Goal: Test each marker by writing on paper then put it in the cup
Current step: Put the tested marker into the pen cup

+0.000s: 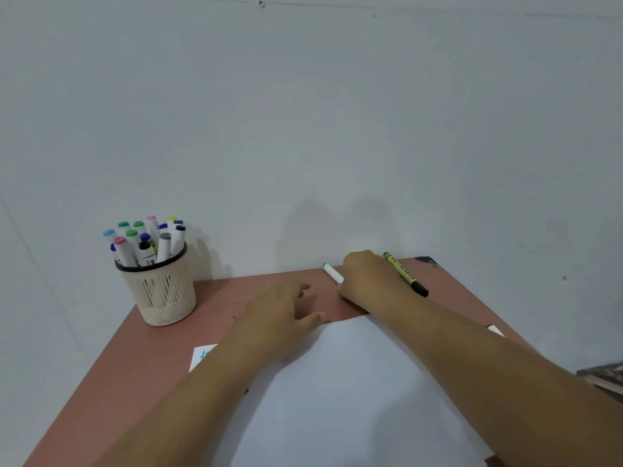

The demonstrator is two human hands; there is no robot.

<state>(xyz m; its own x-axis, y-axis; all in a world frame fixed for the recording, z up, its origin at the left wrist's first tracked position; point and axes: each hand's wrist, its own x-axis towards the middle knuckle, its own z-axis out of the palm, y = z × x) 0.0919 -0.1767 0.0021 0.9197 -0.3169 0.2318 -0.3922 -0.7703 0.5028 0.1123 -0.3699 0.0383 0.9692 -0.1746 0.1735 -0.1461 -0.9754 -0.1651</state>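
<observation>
A white sheet of paper [354, 392] lies on the reddish-brown table [215, 291]. At the far edge my right hand [367, 281] is closed around a white marker [333, 273] with a green end, which pokes out to the left of the fist. A yellow marker with a black cap [404, 273] lies on the table just right of that hand. My left hand [286, 311] hovers flat over the paper's far left corner, fingers spread, holding nothing. A cream slatted cup [161, 291] at the table's far left corner holds several capped markers.
A pale wall rises directly behind the table. A smaller slip of paper with green marks [202, 357] peeks out beside my left forearm. A small white object [495, 330] sits at the table's right edge, and a dark object [603, 375] lies beyond it.
</observation>
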